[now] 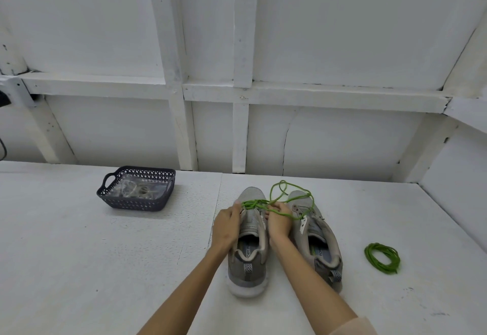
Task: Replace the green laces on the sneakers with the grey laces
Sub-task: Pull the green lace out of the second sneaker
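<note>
- Between both hands on the desk (105,269), head view: left sneaker (247,245) lies toe away, heel near; left hand (226,225) grips its eyelet edge, right hand (279,222) pinches the green lace (254,203)
- Grey laces (137,190) sit in the basket (131,203), well apart, nearer the left hand

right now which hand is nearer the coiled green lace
Right. The right hand is at the left sneaker's inner side, only the right sneaker separating it from the coiled green lace; the left hand grips the left sneaker's outer side.
</note>
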Demonstrator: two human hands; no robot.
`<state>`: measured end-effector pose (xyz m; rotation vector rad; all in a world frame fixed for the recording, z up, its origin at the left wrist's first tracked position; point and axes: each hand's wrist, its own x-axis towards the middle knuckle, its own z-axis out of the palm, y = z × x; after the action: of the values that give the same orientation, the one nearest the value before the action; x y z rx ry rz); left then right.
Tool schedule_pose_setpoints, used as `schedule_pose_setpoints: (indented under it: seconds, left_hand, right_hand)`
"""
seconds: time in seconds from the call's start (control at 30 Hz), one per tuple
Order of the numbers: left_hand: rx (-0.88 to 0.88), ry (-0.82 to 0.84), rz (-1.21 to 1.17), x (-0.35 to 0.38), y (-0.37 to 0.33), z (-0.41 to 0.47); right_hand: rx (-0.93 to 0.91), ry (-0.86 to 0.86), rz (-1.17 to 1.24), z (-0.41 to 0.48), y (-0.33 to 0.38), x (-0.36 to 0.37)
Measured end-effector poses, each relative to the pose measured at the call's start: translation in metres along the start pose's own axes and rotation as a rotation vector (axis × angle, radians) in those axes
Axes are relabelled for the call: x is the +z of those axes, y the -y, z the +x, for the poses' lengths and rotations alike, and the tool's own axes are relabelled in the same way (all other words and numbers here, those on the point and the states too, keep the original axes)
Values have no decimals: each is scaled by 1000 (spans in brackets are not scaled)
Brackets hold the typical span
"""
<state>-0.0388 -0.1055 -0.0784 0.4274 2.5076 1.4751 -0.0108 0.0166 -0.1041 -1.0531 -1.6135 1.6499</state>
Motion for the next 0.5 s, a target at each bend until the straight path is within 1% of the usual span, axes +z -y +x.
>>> schedule_pose_setpoints:
  seconds: [0.1, 0.23, 0.4, 0.5]
  left_hand:
    - [27, 63, 104, -3, 4, 18]
    - [63, 89, 267, -8, 3, 38]
    - [189, 18, 519, -9, 2, 47]
    - [256, 11, 625, -8, 1, 52]
  right_hand:
    - [-22, 26, -49, -14, 1, 1]
    - [-14, 189, -31, -22, -3, -5]
    - [-16, 382, -33, -22, -19, -6]
    - [-34, 445, -79, -31, -11, -13]
